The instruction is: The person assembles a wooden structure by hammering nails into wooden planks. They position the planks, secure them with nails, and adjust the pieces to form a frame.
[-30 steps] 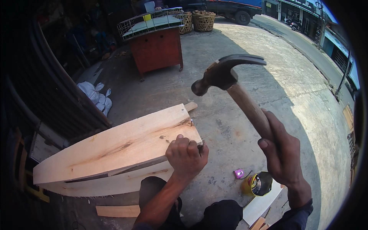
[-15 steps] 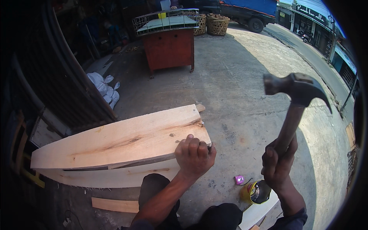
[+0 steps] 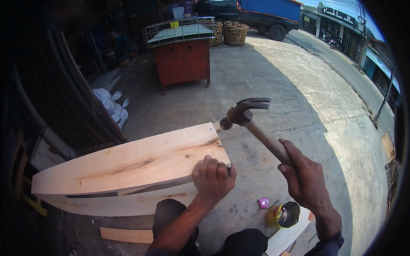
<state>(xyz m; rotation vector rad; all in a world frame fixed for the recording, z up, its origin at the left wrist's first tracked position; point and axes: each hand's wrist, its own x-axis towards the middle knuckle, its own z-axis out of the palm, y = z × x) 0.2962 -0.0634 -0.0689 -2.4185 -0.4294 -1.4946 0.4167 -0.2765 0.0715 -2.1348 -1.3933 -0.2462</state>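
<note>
The right hand (image 3: 305, 175) had its fingers wrapped around a hammer (image 3: 265, 137), and the hammer's head was up near the far right corner of a board (image 3: 132, 165). The left hand (image 3: 213, 178) had its fingers curled tight, holding the board at its near right corner. Another plank (image 3: 128, 205) showed on the board's near side. A pink tape (image 3: 264, 203) sat just beside a yellow tin (image 3: 271, 219).
</note>
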